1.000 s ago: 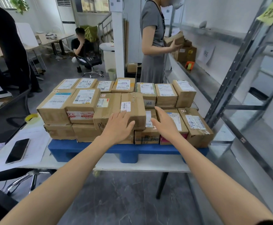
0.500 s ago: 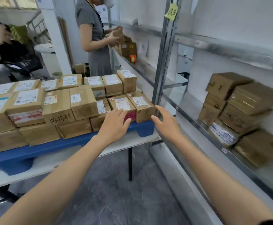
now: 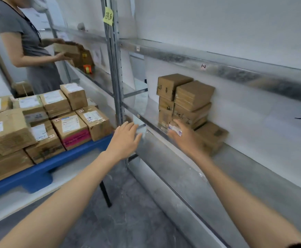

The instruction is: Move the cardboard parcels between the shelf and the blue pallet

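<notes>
Shift: a second ago your hands hovered over the pallet load; now you have turned right and both reach for the shelf (image 3: 253,169).
Left hand (image 3: 123,140): spread, holding nothing, in the air by the upright post (image 3: 116,77) at twelve o'clock.
Right hand (image 3: 183,138): fingers straight, holding nothing, at the foot of the shelf parcels (image 3: 187,97) at one o'clock; contact cannot be told.
Blue pallet (image 3: 38,174): at nine o'clock, loaded with labelled parcels (image 3: 71,127).
Meaning: you left the pallet empty-handed, so this trip likely runs shelf to pallet; nothing is picked yet.
Bystander (image 3: 30,51): at eleven o'clock, handling a box.
</notes>
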